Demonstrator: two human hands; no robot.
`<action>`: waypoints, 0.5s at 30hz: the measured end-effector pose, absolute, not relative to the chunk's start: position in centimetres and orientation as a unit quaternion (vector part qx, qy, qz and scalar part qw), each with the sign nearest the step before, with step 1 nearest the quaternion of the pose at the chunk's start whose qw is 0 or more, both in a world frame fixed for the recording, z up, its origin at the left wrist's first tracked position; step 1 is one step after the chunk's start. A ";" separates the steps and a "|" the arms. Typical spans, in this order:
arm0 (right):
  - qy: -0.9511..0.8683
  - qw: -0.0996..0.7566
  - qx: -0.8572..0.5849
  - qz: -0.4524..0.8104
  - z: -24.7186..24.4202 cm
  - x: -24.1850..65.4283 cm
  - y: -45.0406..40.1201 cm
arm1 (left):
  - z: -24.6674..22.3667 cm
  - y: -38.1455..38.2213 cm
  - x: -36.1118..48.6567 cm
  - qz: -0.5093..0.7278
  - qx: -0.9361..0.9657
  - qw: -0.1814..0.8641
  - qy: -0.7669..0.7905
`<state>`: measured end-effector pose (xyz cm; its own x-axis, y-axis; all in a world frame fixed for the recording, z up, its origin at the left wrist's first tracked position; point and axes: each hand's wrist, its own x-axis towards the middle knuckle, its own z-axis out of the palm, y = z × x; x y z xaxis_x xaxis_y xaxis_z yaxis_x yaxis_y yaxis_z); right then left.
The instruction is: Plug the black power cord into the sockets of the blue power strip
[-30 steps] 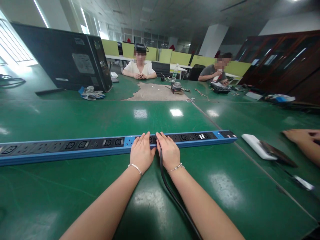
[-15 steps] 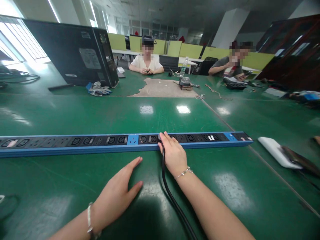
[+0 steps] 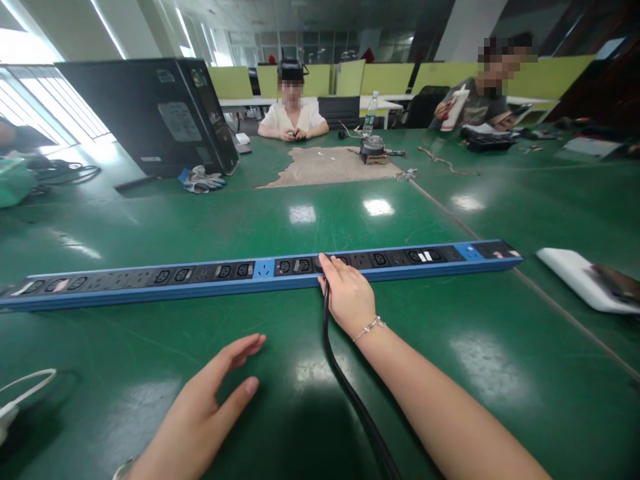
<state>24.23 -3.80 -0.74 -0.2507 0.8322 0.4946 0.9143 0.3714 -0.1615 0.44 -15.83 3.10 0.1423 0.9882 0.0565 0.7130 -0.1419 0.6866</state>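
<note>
A long blue power strip (image 3: 230,285) with black and blue sockets lies across the green table. At its middle, my right hand (image 3: 350,293) is closed around a black plug (image 3: 318,263) pressed against a socket; the fingers cover much of the plug, so I cannot tell how deep it sits. From under that hand a black power cord (image 3: 345,387) runs down to the bottom edge. My left hand (image 3: 210,400) hovers over the table in front of the strip, thumb and fingers apart, holding nothing.
A black computer case (image 3: 150,120) stands at the back left, with gloves (image 3: 201,179) beside it. A white box-like device (image 3: 575,280) lies right of the strip. A white cable (image 3: 30,387) is at the left edge. Two people sit across the table, near a bottle (image 3: 371,113).
My left hand has drawn back toward the lower left. My right hand stays on the plug at the strip. The view has shifted and tilted slightly; the person at right now holds a white cup-like container.
</note>
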 end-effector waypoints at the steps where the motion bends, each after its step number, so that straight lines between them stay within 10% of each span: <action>1: -0.788 0.262 -0.554 -0.064 -0.8 24.4 -3.9 | 3.6 -15.2 0.9 0.255 0.718 0.253 0.597; 15: -0.769 0.296 -0.566 -0.021 -1.9 26.2 -4.4 | 2.2 -1.0 10.0 0.215 0.853 0.060 0.472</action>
<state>26.21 -4.38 -1.88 -0.1833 0.8585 0.4789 0.8829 0.3580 -0.3038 10.03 -0.97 2.21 0.4633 0.8303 0.3099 0.7790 -0.5482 0.3042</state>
